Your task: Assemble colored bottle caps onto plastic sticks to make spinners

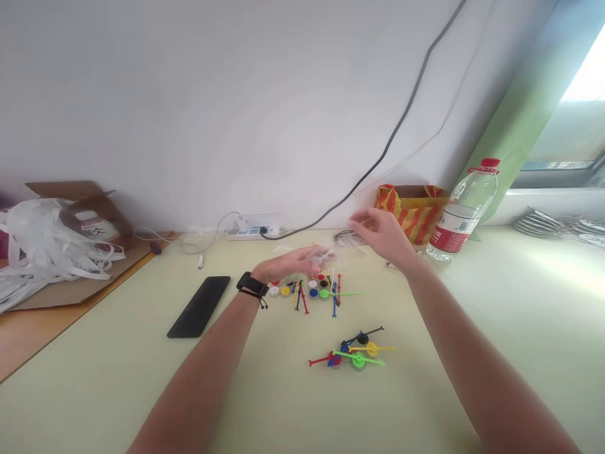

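Note:
My left hand (293, 263), with a black watch on its wrist, hovers low over a heap of small coloured discs and thin plastic sticks (312, 291) on the pale table (265, 403). Its fingers are smeared by motion and seem to touch a clear plastic bag (326, 255). My right hand (380, 234) is raised further back, fingers curled in a loose pinch near the same clear plastic. Nearer me lies a second cluster of discs with sticks pushed through them (354, 353), green, yellow, red, blue and black.
A black phone (199, 306) lies face down at the left. A water bottle (460, 214) and a red-and-yellow bag over a box (411, 211) stand at the back right. A power strip (253, 231) sits by the wall. White strips and cardboard (51, 252) fill the far left.

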Tool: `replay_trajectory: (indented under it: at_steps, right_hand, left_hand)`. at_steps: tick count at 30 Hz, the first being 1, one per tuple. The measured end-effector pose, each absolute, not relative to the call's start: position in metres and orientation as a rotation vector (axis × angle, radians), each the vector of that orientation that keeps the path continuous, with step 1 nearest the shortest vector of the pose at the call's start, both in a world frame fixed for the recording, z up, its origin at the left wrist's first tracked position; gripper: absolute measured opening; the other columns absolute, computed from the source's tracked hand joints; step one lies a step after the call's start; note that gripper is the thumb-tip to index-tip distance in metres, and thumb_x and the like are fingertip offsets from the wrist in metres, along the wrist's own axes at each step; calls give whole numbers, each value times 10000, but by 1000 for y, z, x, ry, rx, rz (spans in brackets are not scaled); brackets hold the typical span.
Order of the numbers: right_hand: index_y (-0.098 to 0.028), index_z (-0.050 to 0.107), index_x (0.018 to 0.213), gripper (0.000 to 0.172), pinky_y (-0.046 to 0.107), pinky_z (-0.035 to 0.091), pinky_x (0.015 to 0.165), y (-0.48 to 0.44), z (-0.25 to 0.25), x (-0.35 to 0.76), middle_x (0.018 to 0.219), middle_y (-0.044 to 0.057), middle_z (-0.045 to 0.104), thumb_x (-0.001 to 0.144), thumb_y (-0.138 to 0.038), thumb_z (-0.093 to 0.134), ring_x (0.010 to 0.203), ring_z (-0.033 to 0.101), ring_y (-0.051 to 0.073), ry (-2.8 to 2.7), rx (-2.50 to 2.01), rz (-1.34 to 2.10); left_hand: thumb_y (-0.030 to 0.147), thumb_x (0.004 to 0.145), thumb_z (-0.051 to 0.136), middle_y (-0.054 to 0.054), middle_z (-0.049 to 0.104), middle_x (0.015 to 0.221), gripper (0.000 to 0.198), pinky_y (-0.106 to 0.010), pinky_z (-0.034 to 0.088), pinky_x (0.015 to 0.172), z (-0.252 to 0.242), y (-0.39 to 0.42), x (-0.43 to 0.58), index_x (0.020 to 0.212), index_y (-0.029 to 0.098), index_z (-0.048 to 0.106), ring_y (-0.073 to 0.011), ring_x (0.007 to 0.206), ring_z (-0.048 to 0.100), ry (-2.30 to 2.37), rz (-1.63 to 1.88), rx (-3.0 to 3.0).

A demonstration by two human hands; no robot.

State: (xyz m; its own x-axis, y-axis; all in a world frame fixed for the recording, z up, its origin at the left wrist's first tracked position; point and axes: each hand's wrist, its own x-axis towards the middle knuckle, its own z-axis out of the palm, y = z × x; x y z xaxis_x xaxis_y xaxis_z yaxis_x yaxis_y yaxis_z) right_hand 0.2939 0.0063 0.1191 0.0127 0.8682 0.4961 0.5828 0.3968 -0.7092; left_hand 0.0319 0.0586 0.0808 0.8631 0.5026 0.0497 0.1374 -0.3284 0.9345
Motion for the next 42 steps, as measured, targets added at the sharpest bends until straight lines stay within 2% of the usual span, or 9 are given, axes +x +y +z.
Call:
replay_trajectory:
  at_steps: [3,7,12,15,22,28,31,37,42]
  right_hand:
    - [-197,721,891,223,311,503,696,4,120,309,954,70,747,925,-369,583,825,668,203,-1994,-1502,420]
    - [-217,765,866,111,267,485,676,-6,111,298,988,33,764,785,-278,722,864,693,205,-2667,-1537,947]
    - [-202,776,899,380,232,483,693,-8,83,244,923,3,764,560,-313,907,901,701,203,-2998,-1226,1491]
    - [-212,772,898,381,222,488,679,-7,71,227,883,-21,751,542,-252,903,869,698,186,-2992,-1170,1678]
    - [-183,798,959,279,219,478,625,-2,72,244,831,4,761,682,-204,810,798,698,173,-2999,-1080,1484]
    - [-176,800,1080,324,259,549,745,-3,106,288,952,68,799,795,-329,779,848,737,186,-2559,-958,1389]
    - [-212,796,1150,431,298,568,740,-5,122,316,921,61,799,775,-424,821,829,732,197,-2255,-986,1237]
    - [-251,783,1164,465,408,597,877,4,122,334,1010,66,786,739,-417,874,918,730,232,-1511,-897,836]
    - [-236,742,1239,513,416,607,850,3,121,312,996,61,762,776,-436,835,827,720,207,-1528,-907,727]
  left_hand:
    - [480,873,671,-65,601,1040,560,-344,449,858,83,64,20,1368,234,583,-222,932,559,527,303,1891]
    - [462,837,728,-41,595,1002,604,-311,440,802,86,67,9,1380,249,572,-213,900,557,602,224,1935]
    - [404,748,830,-10,551,977,717,-264,420,696,84,66,8,1395,282,546,-168,800,521,622,158,1992]
    - [392,719,859,-2,517,925,751,-267,422,688,83,64,8,1390,273,544,-171,792,503,571,152,1981]
    - [392,737,849,-5,522,930,749,-277,433,713,85,57,5,1406,264,536,-180,830,514,567,205,1911]
    - [457,801,798,-17,538,983,673,-288,426,755,81,59,4,1401,290,543,-201,902,524,623,218,1928]
    - [469,811,791,-15,525,973,655,-285,414,755,81,59,5,1390,291,543,-202,909,516,633,213,1928]
    - [420,807,804,-11,509,960,649,-288,409,766,83,53,11,1379,275,534,-193,898,509,599,220,1906]
    - [404,805,811,-20,516,949,656,-317,441,802,78,53,18,1377,259,525,-209,912,549,559,300,1859]
